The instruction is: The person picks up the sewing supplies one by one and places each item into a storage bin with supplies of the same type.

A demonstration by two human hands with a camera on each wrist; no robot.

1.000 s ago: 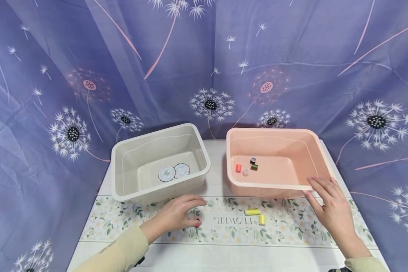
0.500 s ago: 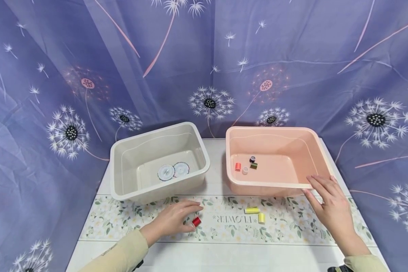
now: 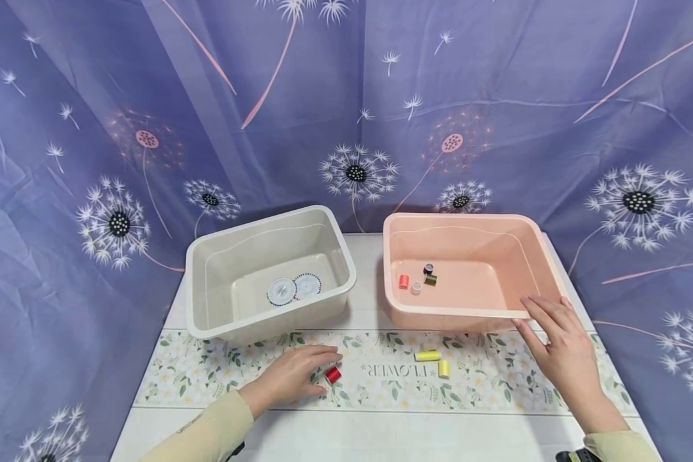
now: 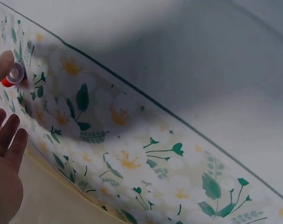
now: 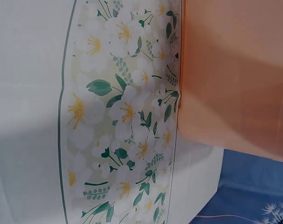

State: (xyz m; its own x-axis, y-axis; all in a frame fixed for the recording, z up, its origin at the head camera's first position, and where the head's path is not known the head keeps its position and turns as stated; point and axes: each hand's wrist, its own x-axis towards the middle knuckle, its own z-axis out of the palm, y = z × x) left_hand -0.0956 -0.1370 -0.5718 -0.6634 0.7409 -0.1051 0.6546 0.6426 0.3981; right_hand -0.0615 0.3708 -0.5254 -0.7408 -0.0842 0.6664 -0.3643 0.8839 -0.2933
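A red thread spool (image 3: pixel 333 375) lies on the floral band of the table. Beside it is my left hand (image 3: pixel 291 378), its thumb and fingers spread apart around the spool's near side. The left wrist view shows the same spool (image 4: pixel 14 73) near a fingertip, with the other fingers loosely extended. My right hand (image 3: pixel 566 350) holds the near right corner of the pink bin (image 3: pixel 462 314), fingers over the rim and thumb outside. Two yellow spools (image 3: pixel 427 355) lie in front of that bin. In the right wrist view the pink bin's wall (image 5: pixel 235 70) shows.
Inside the pink bin are several small spools, among them a red one (image 3: pixel 403 282) and a dark green one (image 3: pixel 430 280). A grey bin (image 3: pixel 265 321) stands at the left with two pin wheels (image 3: pixel 282 291) in it. A purple curtain (image 3: pixel 300 96) hangs behind.
My left thumb and fingers have let go of the red spool and drawn back slightly left, leaving it lying on the table in full sight. The right hand stays at the pink rim.
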